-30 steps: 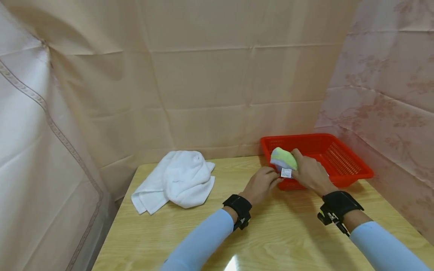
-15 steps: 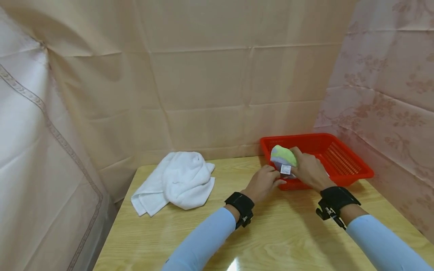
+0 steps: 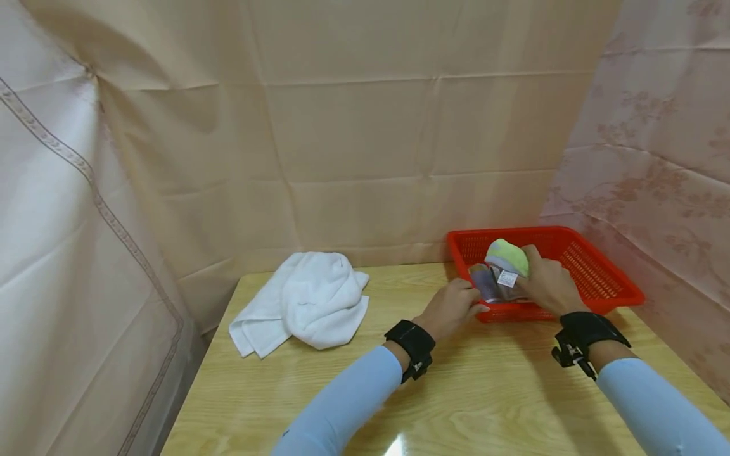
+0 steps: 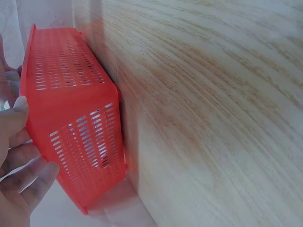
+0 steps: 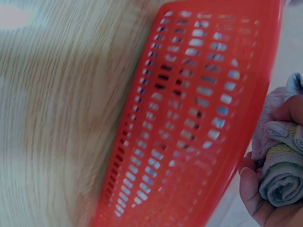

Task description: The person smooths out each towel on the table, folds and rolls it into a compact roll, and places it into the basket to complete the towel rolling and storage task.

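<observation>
My left hand [image 3: 450, 308] grips the near left corner of a red plastic basket [image 3: 607, 288]; in the left wrist view its thumb lies at the rim and its fingers [image 4: 41, 177] against the outer wall. Over the basket's near left part, my right hand [image 3: 549, 282] holds a rolled towel [image 3: 506, 256], yellow-green and grey with a white tag [image 3: 507, 278]. The towel's spiral end [image 5: 282, 185] shows in the right wrist view, with pinkish cloth [image 5: 266, 111] beside it. A grey-brown item [image 3: 485, 283] lies inside the basket's left end, partly hidden behind the towel.
A white towel [image 3: 325, 301] lies bunched on the wooden table [image 3: 319, 392], to the left of the basket. A beige cloth [image 3: 353, 133] hangs behind the table, and a pink floral one [image 3: 661, 164] at the right.
The rolled towel in my right hand has moved right, away from the basket's left rim, baring the grey-brown item. My left hand stays at the basket's corner. The head view has shifted slightly.
</observation>
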A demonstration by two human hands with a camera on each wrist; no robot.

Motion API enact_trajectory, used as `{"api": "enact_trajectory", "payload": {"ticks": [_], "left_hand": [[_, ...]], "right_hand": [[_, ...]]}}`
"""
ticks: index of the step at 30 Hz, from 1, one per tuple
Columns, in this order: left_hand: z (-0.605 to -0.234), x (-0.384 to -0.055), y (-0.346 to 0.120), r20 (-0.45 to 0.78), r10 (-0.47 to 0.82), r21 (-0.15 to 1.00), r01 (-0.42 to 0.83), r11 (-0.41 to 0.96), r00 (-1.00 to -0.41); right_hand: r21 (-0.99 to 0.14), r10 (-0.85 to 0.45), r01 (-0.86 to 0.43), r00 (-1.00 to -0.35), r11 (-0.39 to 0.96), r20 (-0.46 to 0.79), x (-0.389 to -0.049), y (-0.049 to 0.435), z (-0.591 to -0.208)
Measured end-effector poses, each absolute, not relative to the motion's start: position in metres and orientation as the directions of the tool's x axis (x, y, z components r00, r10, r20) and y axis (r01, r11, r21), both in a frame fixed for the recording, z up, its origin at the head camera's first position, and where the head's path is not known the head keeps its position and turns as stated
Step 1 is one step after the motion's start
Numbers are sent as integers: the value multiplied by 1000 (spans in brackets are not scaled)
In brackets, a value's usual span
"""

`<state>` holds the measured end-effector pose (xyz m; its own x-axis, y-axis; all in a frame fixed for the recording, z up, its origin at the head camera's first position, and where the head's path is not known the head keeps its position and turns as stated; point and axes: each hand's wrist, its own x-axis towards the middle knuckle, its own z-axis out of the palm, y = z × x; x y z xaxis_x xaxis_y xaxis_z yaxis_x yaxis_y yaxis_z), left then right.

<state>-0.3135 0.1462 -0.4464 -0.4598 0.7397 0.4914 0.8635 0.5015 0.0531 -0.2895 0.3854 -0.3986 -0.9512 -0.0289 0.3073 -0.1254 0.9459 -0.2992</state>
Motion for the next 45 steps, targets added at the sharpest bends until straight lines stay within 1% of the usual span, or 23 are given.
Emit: {"api": "enact_trajectory", "payload": {"ticks": [9,14,19,23,33,40,45], "left_hand": [[-445,-310,149,481,746,68,868,493,-461],[-443,-309,148,468,749,70,864,498,-469],[-442,-310,146,464,748,61,860,506,-474],[-442,-311,143,467,745,56,856,513,-477],[-443,-312,141,455,732,28,829,558,-508],[-446,-311,146,466,732,-10,824,566,-497],[-446,-308,148,465,729,3,824,567,-503]], "right_hand": [[-303,34,-46,-966,952,256,-285,414,-404],[-290,64,-7,-970,957,236,-284,419,-403],[-269,77,6,-964,963,255,-286,421,-404],[-264,81,13,-966,964,247,-290,422,-405],[-271,118,63,-974,961,191,-296,430,-402],[-240,147,100,-972,966,185,-295,445,-405],[-220,176,131,-964,967,199,-290,452,-411]]}}
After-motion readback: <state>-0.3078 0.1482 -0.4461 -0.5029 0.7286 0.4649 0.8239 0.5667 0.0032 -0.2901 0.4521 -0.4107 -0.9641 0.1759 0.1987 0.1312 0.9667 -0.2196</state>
